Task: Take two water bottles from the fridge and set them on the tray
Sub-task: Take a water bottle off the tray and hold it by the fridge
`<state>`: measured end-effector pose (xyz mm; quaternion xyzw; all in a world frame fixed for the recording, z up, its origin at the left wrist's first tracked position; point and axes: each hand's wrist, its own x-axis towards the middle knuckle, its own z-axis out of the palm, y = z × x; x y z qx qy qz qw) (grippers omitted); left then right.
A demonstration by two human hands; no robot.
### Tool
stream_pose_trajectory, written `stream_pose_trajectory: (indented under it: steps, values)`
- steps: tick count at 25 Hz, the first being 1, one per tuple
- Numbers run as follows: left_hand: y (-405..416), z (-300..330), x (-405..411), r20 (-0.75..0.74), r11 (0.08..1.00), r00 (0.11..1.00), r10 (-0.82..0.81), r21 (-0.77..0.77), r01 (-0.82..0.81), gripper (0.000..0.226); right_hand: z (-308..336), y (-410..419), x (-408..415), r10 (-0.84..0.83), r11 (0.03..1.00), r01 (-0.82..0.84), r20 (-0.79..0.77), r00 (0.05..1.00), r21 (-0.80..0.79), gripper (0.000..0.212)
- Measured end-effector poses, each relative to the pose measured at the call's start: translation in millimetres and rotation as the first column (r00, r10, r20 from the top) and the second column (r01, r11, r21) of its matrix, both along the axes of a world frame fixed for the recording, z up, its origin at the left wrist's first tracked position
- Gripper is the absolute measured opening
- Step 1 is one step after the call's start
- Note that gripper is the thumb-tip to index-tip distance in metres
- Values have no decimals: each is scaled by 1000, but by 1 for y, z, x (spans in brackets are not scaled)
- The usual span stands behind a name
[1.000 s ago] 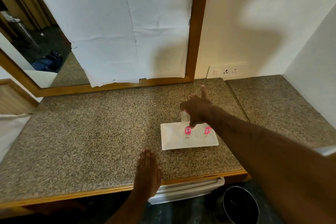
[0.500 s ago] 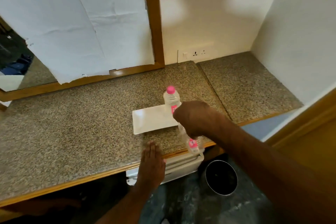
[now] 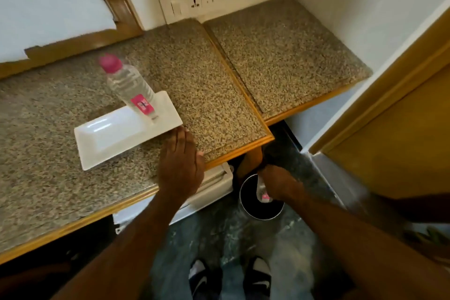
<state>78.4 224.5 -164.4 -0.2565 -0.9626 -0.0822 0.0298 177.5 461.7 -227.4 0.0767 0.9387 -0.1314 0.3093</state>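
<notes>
On the white tray (image 3: 104, 143) one water bottle (image 3: 132, 89) stands upright, left hand (image 3: 180, 165) flat, fingers together on the bench (image 3: 214, 95) edge, right hand (image 3: 280, 184) clamped on second bottle (image 3: 263, 192) over bin (image 3: 261, 212).

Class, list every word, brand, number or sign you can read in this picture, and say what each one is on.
No text reads clearly.
Bottle on tray: pink label with a white mark, too blurred to read.
Bottle in right hand: pink label, too small and blurred.
Shoes: a white swoosh-like mark, no words.
Wall socket: no readable marking.
</notes>
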Motion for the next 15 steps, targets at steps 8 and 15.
stream_pose_trajectory:
  steps: [8,15]
  values:
    - [6,-28,6,-209,997,974,83,8,-83,57,-190,-9,13,-116,991,120,66,991,-52,45]
    - [7,-39,4,-240,995,965,102,4,-104,57,-213,-35,22,-404,910,400,-15,915,-106,37]
